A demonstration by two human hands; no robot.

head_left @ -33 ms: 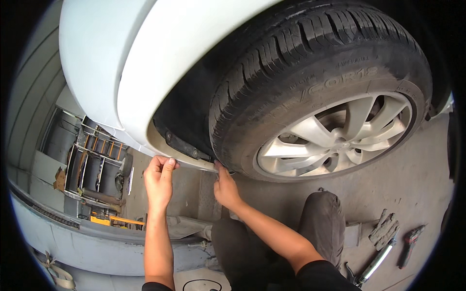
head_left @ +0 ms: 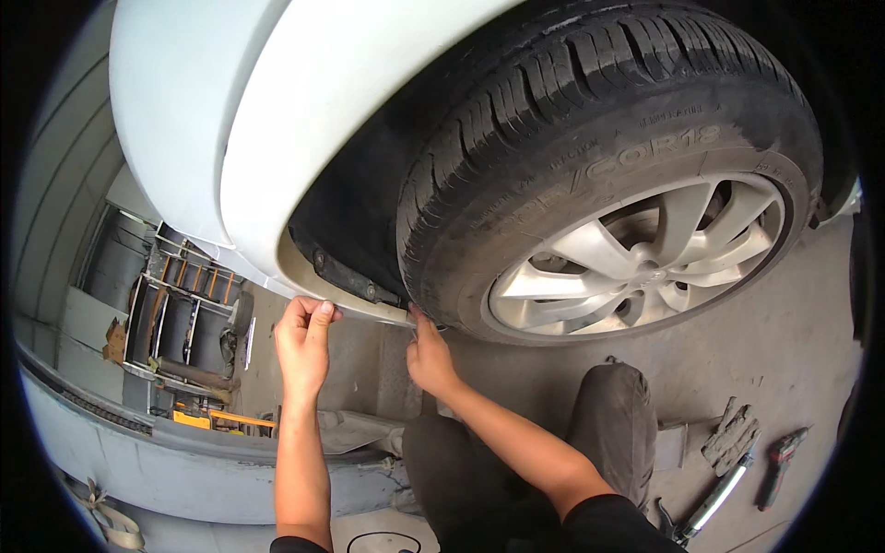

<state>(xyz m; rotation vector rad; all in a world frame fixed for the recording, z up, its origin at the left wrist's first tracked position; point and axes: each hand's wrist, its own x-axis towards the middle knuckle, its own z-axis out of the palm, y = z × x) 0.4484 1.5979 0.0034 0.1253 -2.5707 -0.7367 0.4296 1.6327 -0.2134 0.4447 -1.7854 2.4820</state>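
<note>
My left hand (head_left: 302, 348) is closed in a pinch at the lower edge of the white car bumper (head_left: 286, 138), thumb and forefinger together at the wheel-arch lip. Close to the tire (head_left: 608, 157), my right hand (head_left: 431, 358) is closed with its fingertips up at the far end of the same lip. What its fingers grip is hidden behind the edge. Between the lip and the tire shows the dark wheel-arch liner (head_left: 355, 276), with a black bracket-like piece at its lower part. The silver alloy wheel (head_left: 636, 263) stands to the right.
On the floor at the lower right lie grey work gloves (head_left: 731, 433), a grease gun (head_left: 714, 502) and a red-black power tool (head_left: 782, 465). A metal rack (head_left: 189, 309) with parts stands at the left. A grey bumper-like panel (head_left: 203, 470) lies at the lower left, near my left forearm.
</note>
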